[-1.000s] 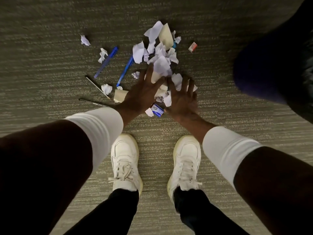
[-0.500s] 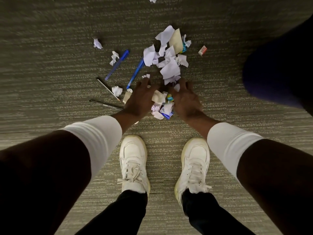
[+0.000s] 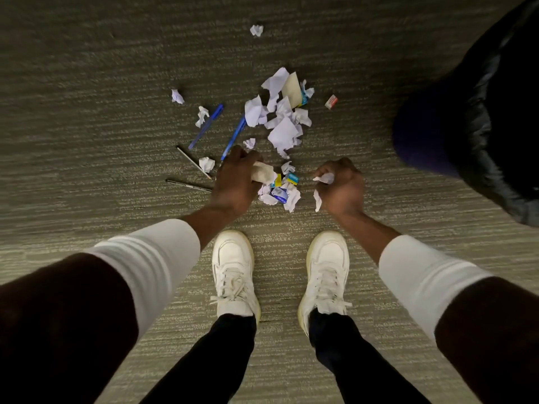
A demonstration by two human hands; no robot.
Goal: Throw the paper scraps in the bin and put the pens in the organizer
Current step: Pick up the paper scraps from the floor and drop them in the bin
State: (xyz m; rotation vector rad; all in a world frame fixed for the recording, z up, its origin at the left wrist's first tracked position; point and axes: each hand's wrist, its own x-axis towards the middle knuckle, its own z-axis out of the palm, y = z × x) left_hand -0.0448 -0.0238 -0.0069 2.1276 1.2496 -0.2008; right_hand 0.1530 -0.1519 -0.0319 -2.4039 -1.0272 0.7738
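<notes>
Hands closed on paper scraps: left hand (image 3: 233,177) and right hand (image 3: 339,185) each clenched a wad, remaining near scraps (image 3: 280,193) lying between them, bin (image 3: 466,118) standing right of, nearest, the right hand.

Carpet (image 3: 87,83) showing grey-olive with pale streaked ribbing. Scraps (image 3: 284,132) lying white, one cream piece (image 3: 291,88) above them, small red-white bit (image 3: 331,101) right of scraps. Two pens (image 3: 205,126) (image 3: 233,138) left of scraps showing blue; two more (image 3: 194,162) (image 3: 188,185) further left looking dark. Blue and yellow bits (image 3: 280,188) below scraps. Shoes (image 3: 233,272) showing white, sleeves (image 3: 151,263) white, trousers (image 3: 204,360) black. Bin bag (image 3: 501,126) right of scraps looking black.
</notes>
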